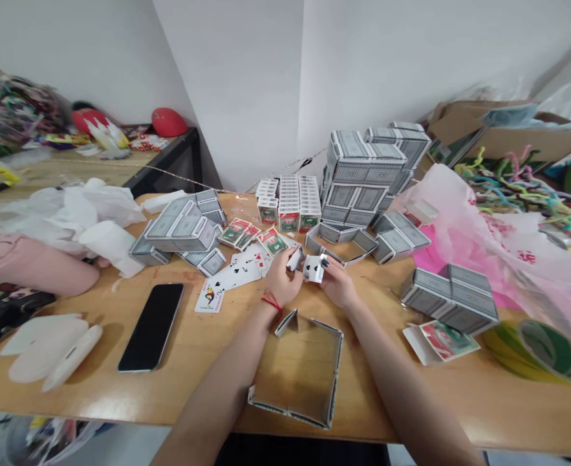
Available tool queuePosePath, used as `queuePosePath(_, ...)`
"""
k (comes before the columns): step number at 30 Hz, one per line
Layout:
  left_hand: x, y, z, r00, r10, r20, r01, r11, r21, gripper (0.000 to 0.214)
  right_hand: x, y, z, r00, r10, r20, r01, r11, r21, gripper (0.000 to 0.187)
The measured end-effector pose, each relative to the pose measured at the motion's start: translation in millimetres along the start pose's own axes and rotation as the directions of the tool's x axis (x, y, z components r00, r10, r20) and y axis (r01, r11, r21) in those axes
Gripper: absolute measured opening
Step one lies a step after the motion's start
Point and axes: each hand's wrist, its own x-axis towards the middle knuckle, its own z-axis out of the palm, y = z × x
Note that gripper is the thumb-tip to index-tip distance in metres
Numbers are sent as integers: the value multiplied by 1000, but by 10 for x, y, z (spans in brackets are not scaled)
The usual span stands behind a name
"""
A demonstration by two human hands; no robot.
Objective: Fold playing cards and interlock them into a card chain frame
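My left hand (284,279), a red cord at its wrist, is closed on a playing card near the middle of the table. Close beside it, my right hand (337,282) grips a small white playing card piece (313,268) with black pips, which looks folded. Loose playing cards (237,272), one a joker, lie fanned out left of my hands. Between my forearms stands an open square frame of folded cards (338,362). Beyond my right hand is another open ring of folded cards (360,249).
Stacked card-built blocks (357,171) rise at the back, beside rows of card boxes (290,204). More card blocks stand left (183,226) and right (450,298). A phone (152,328) lies left; tape rolls (540,349) and pink plastic bags (498,239) lie right.
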Motion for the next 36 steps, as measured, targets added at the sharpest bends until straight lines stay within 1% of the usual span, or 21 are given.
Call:
queuePosePath(3,9,27,-36,993,16,120,-11,999,-48,53,11,-3,-4,1000,-3,-17,3,1000,14,17)
queuePosePath(6,29,79,-94,962,-4,275,42,990,-134,56,16,-13,3,998,16,-57,-15,1000,24,18)
queuePosePath(8,43,117,-126,940,-8,341,72,982,-175,56,16,-24,10,996,20,-86,-18,1000,24,20)
queuePosePath(10,53,150,-145,927,-4,376,89,974,-210,56,14,-31,16,994,3,-110,-1,1000,23,22)
queuePosePath(13,56,173,-149,920,1,392,104,964,-246,56,19,-25,9,990,-21,-142,27,999,39,22)
queuePosePath(18,43,148,-124,897,9,443,129,951,-282,62,33,9,-32,978,-18,-210,38,995,95,17)
queuePosePath(21,38,131,-98,902,8,431,113,960,-254,60,30,11,-44,978,13,-209,13,992,122,17)
queuePosePath(24,37,122,-72,919,-1,394,77,981,-177,58,26,5,-40,976,26,-216,4,991,137,16)
queuePosePath(27,39,100,-59,939,30,342,4,995,-98,57,32,6,-29,977,19,-215,5,994,112,17)
queuePosePath(30,49,47,-66,957,96,275,-87,995,-43,56,55,22,-22,979,3,-206,11,998,69,19)
queuePosePath(33,61,-23,-79,960,154,232,-144,988,-63,54,79,53,-23,979,-37,-200,39,999,7,18)
queuePosePath(35,63,-61,-83,961,165,221,-145,984,-106,53,81,74,-27,972,-101,-213,86,993,-76,17)
queuePosePath(36,62,-73,-83,962,162,221,-138,983,-119,53,77,81,-29,965,-144,-218,114,983,-144,18)
